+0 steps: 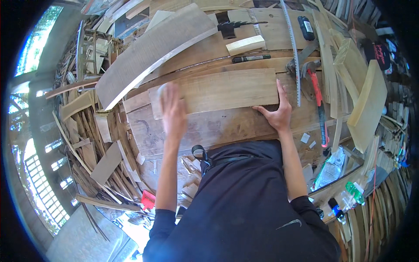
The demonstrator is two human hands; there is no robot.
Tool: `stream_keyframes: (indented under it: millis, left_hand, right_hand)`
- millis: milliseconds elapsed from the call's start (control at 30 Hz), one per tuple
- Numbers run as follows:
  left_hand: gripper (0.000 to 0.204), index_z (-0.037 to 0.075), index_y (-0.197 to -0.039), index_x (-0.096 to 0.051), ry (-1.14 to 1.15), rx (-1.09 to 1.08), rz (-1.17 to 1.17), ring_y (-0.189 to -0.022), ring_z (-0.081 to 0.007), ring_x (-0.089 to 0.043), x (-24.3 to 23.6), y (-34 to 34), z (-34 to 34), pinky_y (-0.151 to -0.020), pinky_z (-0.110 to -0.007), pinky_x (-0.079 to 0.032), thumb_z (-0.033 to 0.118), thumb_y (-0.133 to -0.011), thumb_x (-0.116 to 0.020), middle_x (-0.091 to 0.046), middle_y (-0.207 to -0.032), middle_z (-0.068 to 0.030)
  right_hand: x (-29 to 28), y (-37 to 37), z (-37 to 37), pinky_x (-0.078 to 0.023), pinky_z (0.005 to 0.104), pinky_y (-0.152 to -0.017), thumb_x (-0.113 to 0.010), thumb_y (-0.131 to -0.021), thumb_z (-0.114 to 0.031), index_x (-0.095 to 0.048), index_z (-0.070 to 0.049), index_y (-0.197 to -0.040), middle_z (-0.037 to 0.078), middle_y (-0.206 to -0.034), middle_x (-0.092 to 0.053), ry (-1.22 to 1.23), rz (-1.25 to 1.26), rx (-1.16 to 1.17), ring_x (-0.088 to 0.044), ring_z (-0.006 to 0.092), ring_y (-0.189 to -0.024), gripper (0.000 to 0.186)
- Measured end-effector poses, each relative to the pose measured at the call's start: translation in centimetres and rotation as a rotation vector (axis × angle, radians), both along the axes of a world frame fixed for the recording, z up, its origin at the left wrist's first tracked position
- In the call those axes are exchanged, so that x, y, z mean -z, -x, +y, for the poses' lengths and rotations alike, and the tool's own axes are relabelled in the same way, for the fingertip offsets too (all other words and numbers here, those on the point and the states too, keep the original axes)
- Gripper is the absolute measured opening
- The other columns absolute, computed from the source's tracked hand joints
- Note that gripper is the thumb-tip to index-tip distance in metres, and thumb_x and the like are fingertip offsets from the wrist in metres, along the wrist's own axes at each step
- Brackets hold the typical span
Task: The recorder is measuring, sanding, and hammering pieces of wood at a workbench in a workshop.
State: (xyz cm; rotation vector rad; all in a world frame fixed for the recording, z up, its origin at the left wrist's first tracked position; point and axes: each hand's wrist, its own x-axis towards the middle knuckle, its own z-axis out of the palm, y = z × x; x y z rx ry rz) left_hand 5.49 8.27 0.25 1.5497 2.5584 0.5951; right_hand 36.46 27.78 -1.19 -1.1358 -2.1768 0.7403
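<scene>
A rectangular light wooden board [224, 91] lies across the worn wooden bench [205, 129] in front of me. My right hand [278, 112] grips the board's right end, thumb at the near edge and fingers along the end. My left hand [173, 104] is blurred over the board's left part; whether it touches the wood or holds anything is unclear. Just beyond the board lies a black marker [251, 58], with a short pale wooden block [245, 45] behind it.
A long curved grey board [155, 52] lies at the far left. On the right are a long ruler [297, 87], a hammer with a red handle [316, 87], a black device [307, 27] and angled boards [364, 105]. Scrap wood [94, 153] is piled along the left.
</scene>
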Motion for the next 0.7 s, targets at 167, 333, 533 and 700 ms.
stream_keyframes:
  millis: [167,333,533,700]
  left_hand:
    - [0.058,0.008,-0.165,-0.039,-0.021,0.455,-0.114,-0.162,-0.0284,-0.027,-1.3,-10.4,10.0,-0.133,-0.052,-0.012,0.020,-0.108,-0.046,-0.036,-0.172,-0.0126]
    - [0.063,0.010,-0.166,-0.036,-0.062,0.602,-0.171,-0.160,-0.0253,-0.032,-1.3,-15.4,13.5,-0.133,-0.053,-0.016,0.023,-0.105,-0.050,-0.038,-0.171,-0.0103]
    - [0.062,0.010,-0.163,-0.042,0.009,0.390,-0.038,-0.161,-0.0237,-0.029,-0.2,-5.3,6.4,-0.133,-0.052,-0.014,0.022,-0.104,-0.053,-0.036,-0.172,-0.0081]
    - [0.057,0.010,-0.163,-0.043,0.061,-0.069,-0.034,-0.163,-0.0278,-0.024,-1.0,1.1,1.0,-0.133,-0.054,-0.012,0.017,-0.107,-0.049,-0.036,-0.172,-0.0095]
  right_hand:
    - [0.0,0.4,-0.3,-0.043,0.0483,-0.121,-0.098,-0.069,-0.040,-0.046,-0.001,-0.157,0.023,-0.153,-0.057,0.017,-0.021,-0.003,-0.055,0.0436,-0.141,0.109]
    - [1.6,0.2,-0.4,-0.041,0.0475,-0.123,-0.084,-0.082,-0.019,-0.047,0.000,-0.157,0.022,-0.155,-0.056,0.046,0.036,-0.001,-0.052,0.0417,-0.145,0.086]
    - [0.3,-0.2,-0.3,-0.040,0.0478,-0.123,-0.101,-0.063,-0.042,-0.048,-0.002,-0.156,0.020,-0.153,-0.058,0.049,0.005,0.020,-0.053,0.0411,-0.144,0.114]
    - [0.4,-0.3,0.0,-0.040,0.0487,-0.123,-0.101,-0.064,-0.042,-0.049,-0.004,-0.156,0.020,-0.154,-0.058,0.045,-0.008,0.019,-0.053,0.0424,-0.144,0.112]
